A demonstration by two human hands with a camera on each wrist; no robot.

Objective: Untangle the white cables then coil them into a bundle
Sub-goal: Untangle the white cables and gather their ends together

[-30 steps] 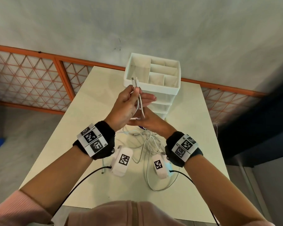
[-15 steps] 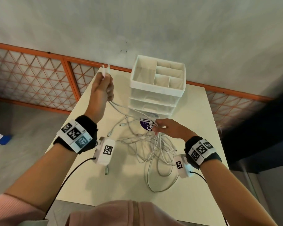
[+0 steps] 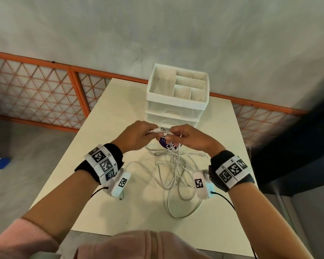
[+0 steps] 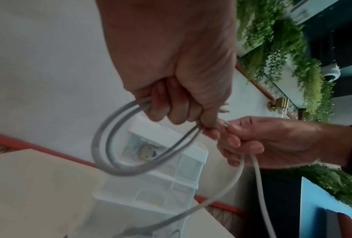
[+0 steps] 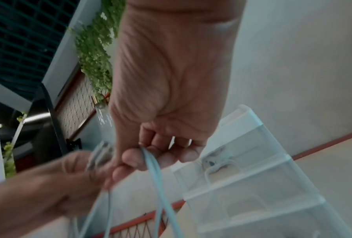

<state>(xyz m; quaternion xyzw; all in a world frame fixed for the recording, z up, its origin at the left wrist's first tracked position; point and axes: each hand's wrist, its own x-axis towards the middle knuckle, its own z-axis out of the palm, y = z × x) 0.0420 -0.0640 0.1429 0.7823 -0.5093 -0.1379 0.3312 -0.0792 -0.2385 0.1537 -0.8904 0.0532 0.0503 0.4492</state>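
A tangle of white cables [image 3: 176,171] lies on the cream table [image 3: 108,146], with strands rising to both hands. My left hand [image 3: 138,136] grips two cable ends with plugs [image 3: 157,130], and a double loop [image 4: 118,145] hangs from its curled fingers. My right hand [image 3: 187,137] meets it in front of the drawer unit and pinches two strands [image 5: 154,170] between thumb and fingers. In the right wrist view the plugs [image 5: 100,154] are blurred beside my right thumb. A loose plug [image 3: 121,198] lies near my left wrist.
A white organiser [image 3: 178,94] with open top compartments and clear drawers stands at the table's far side. A purple round label [image 3: 166,143] lies beneath the hands. An orange lattice railing [image 3: 45,94] runs behind the table, by a grey wall.
My left hand, which had swung up and out to the left with the cable ends, has come back down to meet my right hand. My right hand rose from the tangle to the strands.
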